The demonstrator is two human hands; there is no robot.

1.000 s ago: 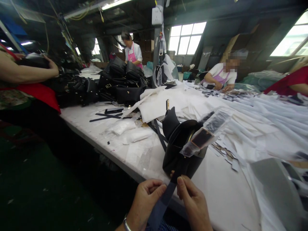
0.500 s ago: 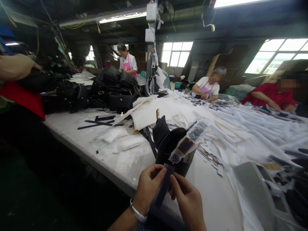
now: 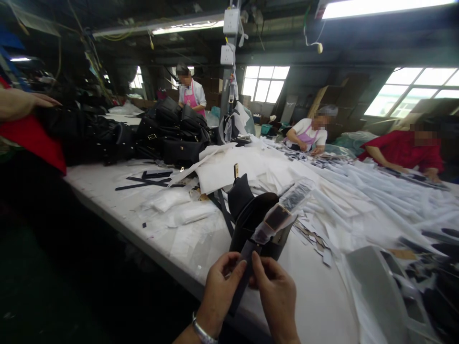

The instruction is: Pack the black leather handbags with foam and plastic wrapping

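Note:
A dark flat strap (image 3: 239, 291) runs down between my hands from a black leather bag (image 3: 241, 197) on the table. My left hand (image 3: 222, 282) pinches the strap's left edge between thumb and fingers, and my right hand (image 3: 274, 286) grips its right edge close to the bag. Just above my fingertips, a buckle (image 3: 278, 217) with a gold-coloured rim is wrapped in clear plastic and lies slanted across the bag's front. The bag stands with its top gaping. The fingers behind the strap are partly hidden.
Black bags (image 3: 172, 134) are heaped at the back left. White paper sheets (image 3: 229, 167) and strips cover the table's middle and right. A grey plastic bin (image 3: 376, 282) stands at the right. Several people work around the table, one (image 3: 21, 110) close at left.
My right hand has shifted slightly left and up along the strap, and its thumb now lies against it. My left hand has moved down a little. The person at left has stretched out a hand.

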